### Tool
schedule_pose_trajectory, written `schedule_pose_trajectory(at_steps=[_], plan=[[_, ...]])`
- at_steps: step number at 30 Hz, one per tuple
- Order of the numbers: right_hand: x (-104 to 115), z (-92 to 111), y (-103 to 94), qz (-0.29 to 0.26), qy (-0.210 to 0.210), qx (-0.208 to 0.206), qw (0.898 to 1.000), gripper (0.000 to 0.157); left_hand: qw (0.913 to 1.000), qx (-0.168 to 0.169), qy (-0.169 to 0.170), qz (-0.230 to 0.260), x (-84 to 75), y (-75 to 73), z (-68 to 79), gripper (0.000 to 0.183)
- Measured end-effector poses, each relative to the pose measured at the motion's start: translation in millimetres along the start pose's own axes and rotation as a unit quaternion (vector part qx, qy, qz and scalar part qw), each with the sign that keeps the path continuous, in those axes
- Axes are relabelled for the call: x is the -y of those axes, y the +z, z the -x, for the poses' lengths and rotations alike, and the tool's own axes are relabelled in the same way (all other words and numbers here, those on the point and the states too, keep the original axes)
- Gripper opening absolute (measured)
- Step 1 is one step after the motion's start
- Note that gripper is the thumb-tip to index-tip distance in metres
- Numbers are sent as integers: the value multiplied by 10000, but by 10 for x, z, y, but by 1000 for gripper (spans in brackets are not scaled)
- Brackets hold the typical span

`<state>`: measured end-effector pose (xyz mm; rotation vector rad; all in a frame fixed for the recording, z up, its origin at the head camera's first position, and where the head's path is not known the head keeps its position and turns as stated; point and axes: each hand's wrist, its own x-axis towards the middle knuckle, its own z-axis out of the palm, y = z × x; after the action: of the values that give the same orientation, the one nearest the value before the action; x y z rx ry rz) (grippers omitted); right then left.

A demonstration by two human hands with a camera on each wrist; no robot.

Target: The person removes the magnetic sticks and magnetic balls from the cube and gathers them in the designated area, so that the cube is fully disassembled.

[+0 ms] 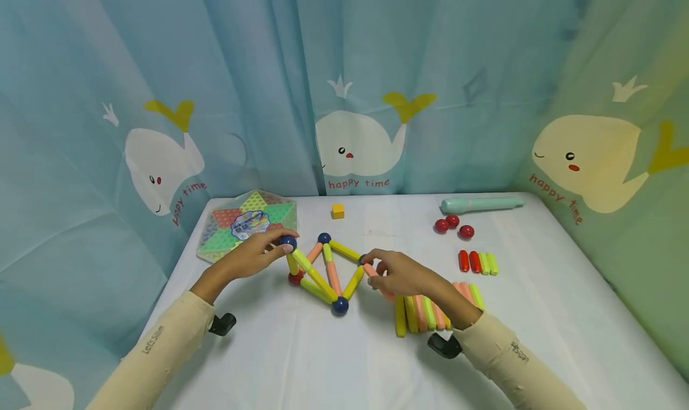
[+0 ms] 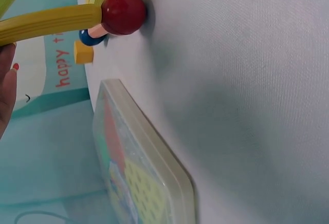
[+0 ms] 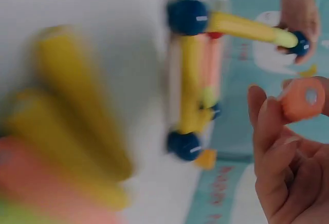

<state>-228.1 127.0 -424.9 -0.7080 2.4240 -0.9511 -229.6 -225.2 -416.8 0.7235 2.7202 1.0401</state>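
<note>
A frame of magnetic rods and balls stands on the white table, with yellow, lime and salmon rods meeting at blue balls and a red ball (image 1: 295, 278). My left hand (image 1: 249, 258) grips the raised blue ball (image 1: 289, 241) at the frame's left, from which rods slope down. Between thumb and fingers, my right hand (image 1: 405, 272) pinches a salmon rod (image 3: 304, 99), its metal end facing the right wrist camera. The fingers are by the frame's right blue ball (image 1: 365, 260). Another blue ball (image 1: 340, 305) is at the front, and one more (image 1: 324, 238) at the back.
Loose rods (image 1: 420, 314) lie in a row under my right forearm. Farther right are short red and lime pieces (image 1: 475, 262), red balls (image 1: 466, 232) and a teal pen-like stick (image 1: 479, 204). A yellow cube (image 1: 337, 211) and a patterned flat case (image 1: 220, 219) sit at the back.
</note>
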Motion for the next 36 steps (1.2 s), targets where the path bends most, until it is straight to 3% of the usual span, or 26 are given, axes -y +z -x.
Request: schedule_pose_trajectory(at_steps=[8,14,18,26,32,36], plan=[[-486,155,219,463,464,-483,9967,34,9999,106,-63,79,-3,18,21,40],[-570,163,313,825,537,-1152,9885,35,9999,93,-58,67,1,24,18,40],[-563,152,330,987,536,-1341,9846,36,9999,68,-92,38,0,17,14,40],[-550,119,337,1256,756,-1173,9822,40,9999,80,-95,6,-13,-4,19,41],[-541,108,325,1357,752,-1021,9826,31,9999,72,-103,-4,-21,-11,17,41],[-551,143,311,1517,658,-886,9822,42,9999,99,-141,-8,-22,-9,11,42]])
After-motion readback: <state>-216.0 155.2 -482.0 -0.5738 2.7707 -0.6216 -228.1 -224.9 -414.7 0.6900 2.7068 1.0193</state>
